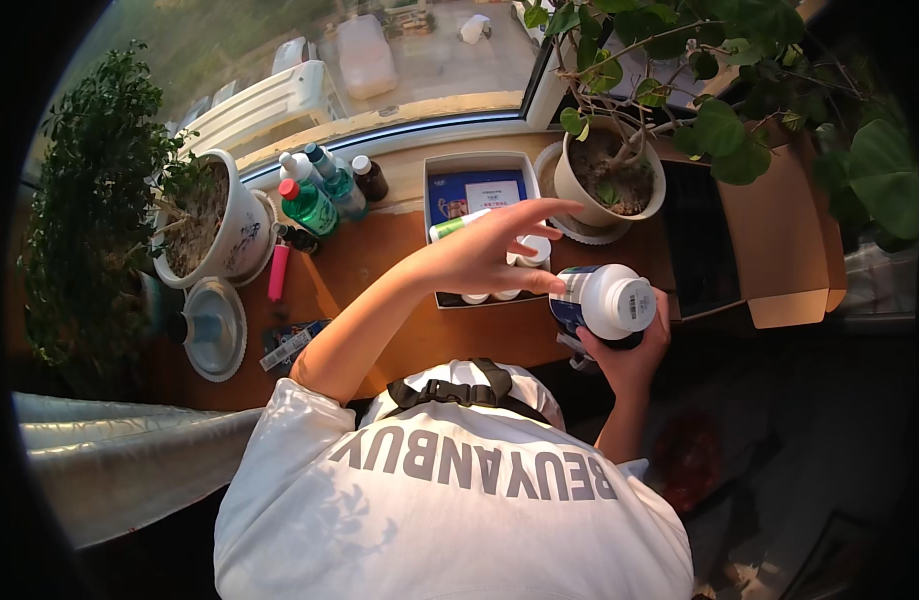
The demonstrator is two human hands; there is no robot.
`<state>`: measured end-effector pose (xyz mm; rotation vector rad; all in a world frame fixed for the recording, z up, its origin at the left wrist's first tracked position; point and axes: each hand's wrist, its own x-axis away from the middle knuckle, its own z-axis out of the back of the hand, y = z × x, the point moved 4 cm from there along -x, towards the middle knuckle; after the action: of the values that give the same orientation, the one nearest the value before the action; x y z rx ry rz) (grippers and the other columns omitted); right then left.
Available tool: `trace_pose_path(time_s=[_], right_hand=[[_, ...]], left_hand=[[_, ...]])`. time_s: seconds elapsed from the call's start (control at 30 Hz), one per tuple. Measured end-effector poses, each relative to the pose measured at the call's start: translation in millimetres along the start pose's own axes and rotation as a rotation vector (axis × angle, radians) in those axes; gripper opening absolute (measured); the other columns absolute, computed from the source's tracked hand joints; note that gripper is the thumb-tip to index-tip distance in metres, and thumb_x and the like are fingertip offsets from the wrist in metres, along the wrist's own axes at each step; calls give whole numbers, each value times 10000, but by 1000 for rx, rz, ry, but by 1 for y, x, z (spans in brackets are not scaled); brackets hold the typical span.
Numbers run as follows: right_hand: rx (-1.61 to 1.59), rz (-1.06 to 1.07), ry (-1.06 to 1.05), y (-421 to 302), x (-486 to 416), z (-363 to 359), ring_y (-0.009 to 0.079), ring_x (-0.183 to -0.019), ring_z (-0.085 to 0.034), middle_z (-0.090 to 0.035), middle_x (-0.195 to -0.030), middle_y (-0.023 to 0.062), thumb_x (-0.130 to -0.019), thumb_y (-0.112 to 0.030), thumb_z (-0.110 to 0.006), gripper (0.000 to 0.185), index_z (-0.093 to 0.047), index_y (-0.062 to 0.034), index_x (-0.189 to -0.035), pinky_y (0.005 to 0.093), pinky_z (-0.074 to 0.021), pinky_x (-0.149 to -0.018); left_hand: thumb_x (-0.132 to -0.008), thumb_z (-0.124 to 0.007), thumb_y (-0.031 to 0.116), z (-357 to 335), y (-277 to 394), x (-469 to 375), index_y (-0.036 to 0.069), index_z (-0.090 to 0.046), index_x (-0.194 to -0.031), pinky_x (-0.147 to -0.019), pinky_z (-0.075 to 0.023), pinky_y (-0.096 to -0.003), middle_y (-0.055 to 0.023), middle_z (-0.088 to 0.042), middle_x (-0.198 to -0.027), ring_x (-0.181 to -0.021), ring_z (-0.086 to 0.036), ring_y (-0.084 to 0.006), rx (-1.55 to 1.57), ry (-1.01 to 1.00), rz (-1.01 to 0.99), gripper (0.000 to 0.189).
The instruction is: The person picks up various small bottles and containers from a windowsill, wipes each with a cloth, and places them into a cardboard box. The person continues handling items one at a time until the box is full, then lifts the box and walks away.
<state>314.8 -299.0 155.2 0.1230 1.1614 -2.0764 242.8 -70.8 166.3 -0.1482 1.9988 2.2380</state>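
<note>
My right hand [639, 352] holds a large white plastic bottle [608, 306] with a white cap and a dark blue label. My left hand [497, 251] is raised to the left of it, fingers spread and empty, its thumb tip close to the label; whether it touches I cannot tell. Beneath my left hand, partly hidden, is an open shallow box [533, 177] with a blue printed sheet [446, 187] inside. A white and green tube [450, 227] lies across its left side, and several white-capped containers [536, 249] stand at its near end.
A potted plant [594, 180] stands behind the bottle, another pot [231, 225] at the far left. Between them are green bottles [309, 210], a brown bottle [371, 180] and a pink tube [278, 271]. An open cardboard box [782, 225] lies right; a lidded dish [213, 330] sits left.
</note>
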Motion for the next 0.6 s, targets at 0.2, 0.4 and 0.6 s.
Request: trace_pose_path(time_s=[0.2,0.4,0.6], right_hand=[[-58,-63,115,37,18,8,260,-1032,-589,-572,-1097,83,-606,-216,-910,655,-598,-13,-1146,390,-465,-925],[-43,-101,147,48,22,12,263,-1018,-594,-572,-1077,87,-630,-254,-907,648,-597,-8,-1143,394,-467,-921],[-31,-140,150,58,28,16,257,-1022,-596,-572,-1058,82,-637,-269,-906,638,-599,-10,-1132,395,-468,-916]], left_hand=[[-714,-853,275,96,-211,0,-10,-525,-1271,-876,-522,-457,-198,-636,-1108,-1035,-622,-392,-847,113,374,707],[-586,-893,232,82,-232,0,25,-542,-1335,-917,-528,-428,-226,-667,-1156,-1095,-631,-390,-732,50,373,852],[-594,-850,68,92,-185,32,102,-489,-1393,-936,-511,-419,-135,-558,-1165,-1088,-581,-334,-431,374,150,878]])
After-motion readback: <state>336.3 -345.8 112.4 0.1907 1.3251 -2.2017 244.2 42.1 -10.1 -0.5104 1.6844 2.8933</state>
